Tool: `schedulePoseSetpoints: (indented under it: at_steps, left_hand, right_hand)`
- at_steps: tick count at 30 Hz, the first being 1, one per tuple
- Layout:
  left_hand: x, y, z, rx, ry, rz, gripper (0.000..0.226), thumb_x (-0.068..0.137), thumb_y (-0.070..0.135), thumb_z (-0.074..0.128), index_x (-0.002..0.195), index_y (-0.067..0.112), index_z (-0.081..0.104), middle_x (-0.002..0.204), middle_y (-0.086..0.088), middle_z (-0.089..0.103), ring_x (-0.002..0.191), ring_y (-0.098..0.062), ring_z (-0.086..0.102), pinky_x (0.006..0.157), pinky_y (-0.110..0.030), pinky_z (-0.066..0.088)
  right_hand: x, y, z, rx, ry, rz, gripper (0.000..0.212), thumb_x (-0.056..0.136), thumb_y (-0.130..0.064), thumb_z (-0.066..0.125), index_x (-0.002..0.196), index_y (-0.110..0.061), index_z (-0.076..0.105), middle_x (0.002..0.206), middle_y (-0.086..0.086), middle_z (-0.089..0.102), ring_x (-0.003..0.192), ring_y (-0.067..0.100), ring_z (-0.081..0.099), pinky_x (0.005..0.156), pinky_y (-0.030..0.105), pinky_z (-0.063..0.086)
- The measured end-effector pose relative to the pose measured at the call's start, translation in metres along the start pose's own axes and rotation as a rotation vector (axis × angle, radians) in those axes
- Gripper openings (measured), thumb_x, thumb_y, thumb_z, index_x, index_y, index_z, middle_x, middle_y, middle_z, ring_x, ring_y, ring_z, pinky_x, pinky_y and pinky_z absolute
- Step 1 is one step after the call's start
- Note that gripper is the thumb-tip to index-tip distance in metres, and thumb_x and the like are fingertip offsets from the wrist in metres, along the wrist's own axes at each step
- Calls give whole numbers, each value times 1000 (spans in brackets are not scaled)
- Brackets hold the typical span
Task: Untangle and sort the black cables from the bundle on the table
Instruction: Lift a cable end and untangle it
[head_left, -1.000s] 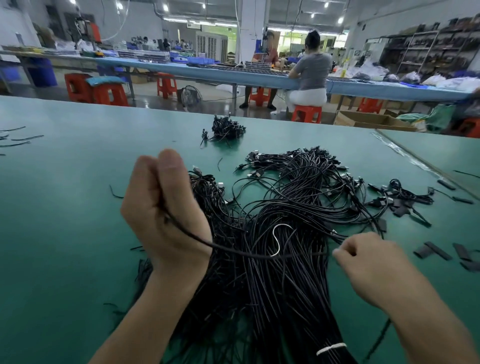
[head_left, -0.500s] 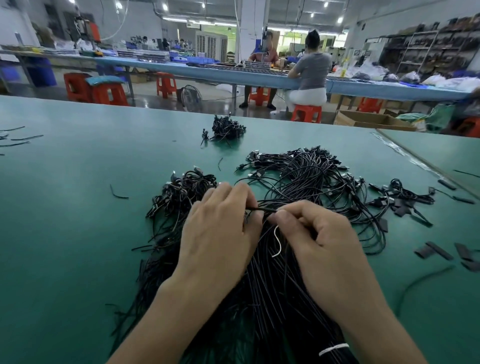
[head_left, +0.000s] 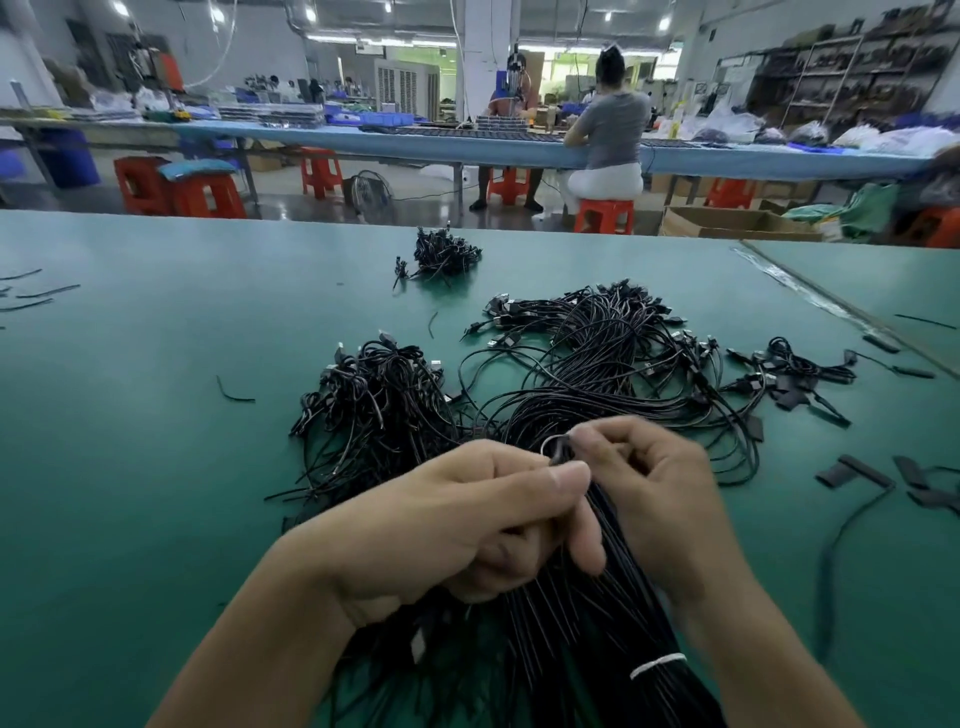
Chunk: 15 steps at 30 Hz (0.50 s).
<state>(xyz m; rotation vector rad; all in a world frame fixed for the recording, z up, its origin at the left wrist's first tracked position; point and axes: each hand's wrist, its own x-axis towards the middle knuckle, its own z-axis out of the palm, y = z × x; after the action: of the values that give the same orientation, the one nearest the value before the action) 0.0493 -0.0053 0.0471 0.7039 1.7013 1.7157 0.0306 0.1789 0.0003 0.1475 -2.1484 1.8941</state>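
Note:
A big bundle of thin black cables (head_left: 587, 374) lies on the green table (head_left: 130, 467), fanning out into a left clump (head_left: 374, 395) and a larger right clump. A white tie (head_left: 657, 665) binds its near end. My left hand (head_left: 467, 525) is closed around a bunch of cables just above the bundle's middle. My right hand (head_left: 649, 493) pinches the bent end of a cable at a small white loop (head_left: 553, 444) right beside my left thumb. Both hands touch each other over the bundle.
A small separate pile of black cables (head_left: 441, 257) lies farther back. Loose black pieces and short cables (head_left: 810, 374) are scattered at the right, single strands (head_left: 31, 296) at the far left. A table seam (head_left: 831, 306) runs at the right. A person sits at a distant bench.
My hands came together from wide apart, where they stretched one cable. They now sit closer to me, and my left hand has curled into a grip on cables.

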Motion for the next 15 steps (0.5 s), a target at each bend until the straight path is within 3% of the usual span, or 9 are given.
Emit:
schedulePoseSetpoints:
  at_steps: [2, 5, 7, 9, 11, 15]
  left_hand:
    - [-1, -3, 1, -48, 59, 10, 40, 101, 43, 48, 79, 20, 71, 50, 10, 30, 43, -5, 22, 41, -15, 20]
    - [-1, -12, 1, -55, 238, -18, 46, 98, 51, 54, 70, 17, 70, 49, 8, 25, 45, -7, 18, 41, -19, 15]
    - [-1, -14, -1, -134, 315, 15, 49, 95, 53, 56, 66, 16, 69, 48, 8, 23, 43, -8, 17, 40, -18, 16]
    - [0, -14, -5, -313, 381, 79, 46, 93, 50, 55, 67, 16, 72, 46, 10, 24, 40, -5, 17, 36, -16, 17]
    - [5, -16, -5, -515, 442, 125, 43, 92, 45, 51, 76, 15, 78, 46, 12, 25, 37, -2, 19, 32, -15, 18]
    - [17, -31, 3, -603, 594, 179, 41, 96, 33, 46, 95, 9, 80, 52, 7, 32, 41, -3, 27, 34, -15, 24]
  right_hand:
    - [-10, 12, 5, 16, 27, 47, 15, 88, -27, 70, 77, -18, 74, 66, 14, 64, 60, 14, 52, 56, 37, 47]
    - [-23, 23, 7, -25, 61, 32, 17, 89, -30, 69, 75, -20, 71, 52, -8, 51, 49, 5, 38, 46, 23, 32]
    - [-31, 24, 10, -54, 30, -9, 15, 90, -34, 68, 78, -24, 70, 51, -11, 48, 45, 3, 35, 44, 18, 28]
    - [-37, 24, 15, -202, -15, -96, 13, 92, -36, 67, 81, -29, 69, 58, -13, 55, 50, 4, 45, 49, 15, 32]
    - [-45, 25, 21, -377, -46, -181, 10, 93, -36, 66, 85, -31, 69, 73, -17, 61, 70, 5, 56, 62, 20, 41]
    - [-57, 23, 29, -614, -144, -286, 20, 94, -41, 52, 97, -32, 70, 74, -19, 51, 79, 4, 47, 70, 16, 38]
